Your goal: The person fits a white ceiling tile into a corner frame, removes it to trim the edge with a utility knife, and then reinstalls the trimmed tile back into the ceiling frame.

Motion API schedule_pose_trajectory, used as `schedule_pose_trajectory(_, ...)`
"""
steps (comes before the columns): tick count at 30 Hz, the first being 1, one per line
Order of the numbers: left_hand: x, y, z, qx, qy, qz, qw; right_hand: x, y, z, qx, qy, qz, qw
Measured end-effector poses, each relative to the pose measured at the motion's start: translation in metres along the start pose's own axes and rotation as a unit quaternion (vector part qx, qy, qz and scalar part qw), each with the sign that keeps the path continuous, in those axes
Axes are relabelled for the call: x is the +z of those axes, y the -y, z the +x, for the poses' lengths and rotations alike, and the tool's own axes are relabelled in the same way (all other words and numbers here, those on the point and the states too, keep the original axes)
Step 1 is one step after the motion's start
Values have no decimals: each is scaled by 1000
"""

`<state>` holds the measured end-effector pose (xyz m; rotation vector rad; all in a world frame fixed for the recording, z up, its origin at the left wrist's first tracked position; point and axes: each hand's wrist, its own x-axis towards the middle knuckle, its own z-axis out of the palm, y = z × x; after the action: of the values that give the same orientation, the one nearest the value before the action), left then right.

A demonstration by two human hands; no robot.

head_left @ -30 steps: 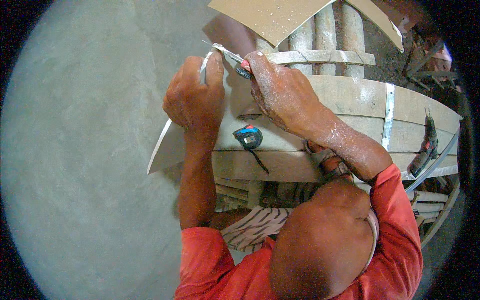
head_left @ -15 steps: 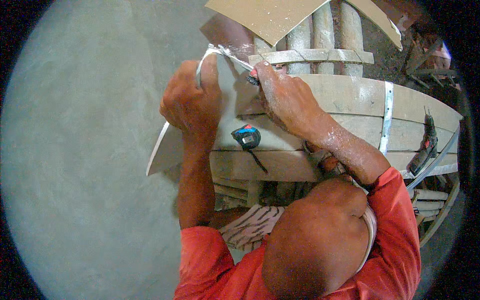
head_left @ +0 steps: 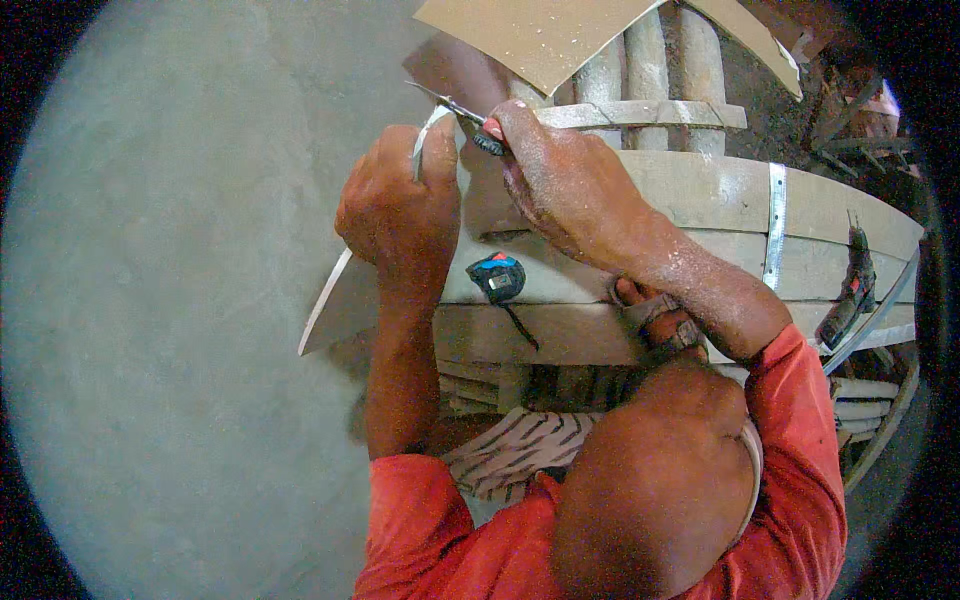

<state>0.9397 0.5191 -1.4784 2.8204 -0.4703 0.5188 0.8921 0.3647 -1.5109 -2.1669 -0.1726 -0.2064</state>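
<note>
My left hand (head_left: 400, 195) is closed round a piece of gypsum board (head_left: 345, 305), whose white cut edge shows below the wrist. A thin white strip of its edge stands up beside the thumb and index finger; the palm hides the middle. In my closed right hand (head_left: 575, 180) is a utility knife (head_left: 490, 135) with a red and black body. Its blade is out and points left, just above the strip's top. White powder coats the right hand and forearm. A black and blue tape measure (head_left: 497, 278) lies on the planks below the hands.
Pale wooden planks (head_left: 700, 260) form a curved platform, with a metal rule (head_left: 776, 225) across it. A dark hand tool (head_left: 853, 290) lies at its right end. Tan board sheets (head_left: 540, 40) rest on round poles at the top. A sandalled foot (head_left: 665, 322) stands on the planks.
The knife blade has come away from the board's edge and now shows in full, pointing left. My left hand has shifted slightly right with the board.
</note>
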Motion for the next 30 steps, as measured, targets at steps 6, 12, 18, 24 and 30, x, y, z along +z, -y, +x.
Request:
schedule_pose_trajectory(6, -3, -4, -5, 11, -16, -8, 1000, 1, 3, -11, 19, 36, -29, 999)
schedule_pose_trajectory(12, 0, -4, -3, 6, -11, -23, 1000, 37, -86, -64, 138, 207, -132, 959)
schedule_pose_trajectory(18, -4, 2, -6, -24, -5, -32, 999, 6, -23, -30, 63, 21, 13, 998)
schedule_pose_trajectory(24, -6, -2, -9, -10, -1, -40, 999, 8, 2, -14, 35, 33, 20, 999)
schedule_pose_trajectory(30, -9, -1, -11, 2, -7, -31, 999, 10, -6, -28, 42, 73, -7, 996)
